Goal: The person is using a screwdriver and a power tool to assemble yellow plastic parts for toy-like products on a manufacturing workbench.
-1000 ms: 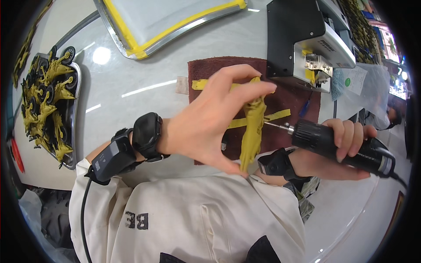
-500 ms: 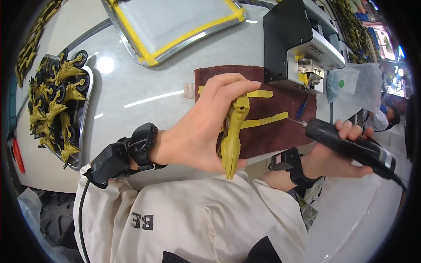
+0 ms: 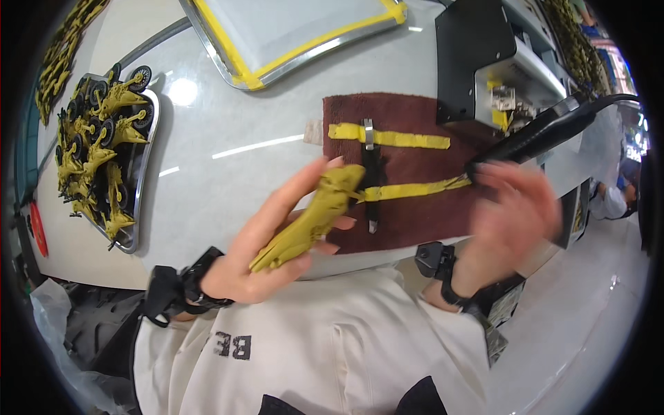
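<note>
My left hand (image 3: 277,242) is closed around a yellow plastic toy motorcycle body (image 3: 308,218), fingers behind it and thumb along its near side. The piece is tilted, its upper end toward the maroon cloth (image 3: 408,225). My right hand (image 3: 519,211) is smeared by motion. It is beside the tip end of a black electric screwdriver (image 3: 532,135), whose bit points left over the cloth and whose cord end points up and right. Whether the fingers still grip it cannot be made out. A slim black tool with silver ends (image 3: 371,166) lies across two yellow tape strips (image 3: 415,190).
A metal tray (image 3: 153,131) of yellow toy motorcycles with black wheels stands at the left. A frame edged with yellow tape (image 3: 304,66) lies at the back. A black and white machine (image 3: 477,62) stands back right. More yellow parts (image 3: 66,55) are piled far left.
The toy body has moved left and tilted over. The electric screwdriver has swung round to point down-left, with my right hand below it. The black tool on the cloth has come into view.
</note>
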Tool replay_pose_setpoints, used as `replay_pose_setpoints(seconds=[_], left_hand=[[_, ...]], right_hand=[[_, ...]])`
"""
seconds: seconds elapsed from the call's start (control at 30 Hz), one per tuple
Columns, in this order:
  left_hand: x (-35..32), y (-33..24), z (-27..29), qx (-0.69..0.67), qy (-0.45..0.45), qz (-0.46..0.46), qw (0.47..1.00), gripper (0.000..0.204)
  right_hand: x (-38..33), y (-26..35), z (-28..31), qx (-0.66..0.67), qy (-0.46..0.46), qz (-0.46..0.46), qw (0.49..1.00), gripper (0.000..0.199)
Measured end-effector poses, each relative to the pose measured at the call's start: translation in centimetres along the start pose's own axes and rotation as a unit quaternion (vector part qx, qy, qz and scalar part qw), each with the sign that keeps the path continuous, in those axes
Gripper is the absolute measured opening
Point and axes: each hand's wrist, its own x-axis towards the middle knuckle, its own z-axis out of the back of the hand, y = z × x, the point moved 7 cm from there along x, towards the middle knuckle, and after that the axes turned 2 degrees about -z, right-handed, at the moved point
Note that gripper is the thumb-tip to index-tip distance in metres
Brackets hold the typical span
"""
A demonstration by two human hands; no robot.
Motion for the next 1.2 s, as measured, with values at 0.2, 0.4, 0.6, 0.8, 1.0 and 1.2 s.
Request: replay_pose_setpoints(seconds=[0.2,0.4,0.6,0.8,1.0,1.2], left_hand=[[1.0,-1.8,-1.3,0.007,0.069,-0.084,0.994,0.075],[1.5,-2.1,-1.7,0.105,0.079,-0.244,0.961,0.092],[1.9,-2.2,-1.4,0.154,0.098,-0.254,0.950,0.061],[2.3,-1.6,-1.0,0.200,0.060,-0.183,0.961,0.060],[2.5,-1.2,-0.3,0.241,0.017,-0.208,0.948,0.059],[3.2,-1.0,0.1,0.299,0.020,-0.203,0.932,0.068]], right_hand=[[0.8,-2.7,-10.7,-0.044,0.268,-0.112,0.956,0.019],[2.9,-3.1,-9.0,0.058,0.168,-0.068,0.982,0.012],[3.2,2.4,-4.6,0.441,0.039,0.180,0.878,0.017],[2.3,-0.4,-6.8,0.480,-0.018,0.029,0.877,0.022],[2.1,-0.6,-8.8,0.446,0.021,-0.014,0.895,0.021],[2.4,-0.2,-9.1,0.386,0.045,0.017,0.921,0.023]])
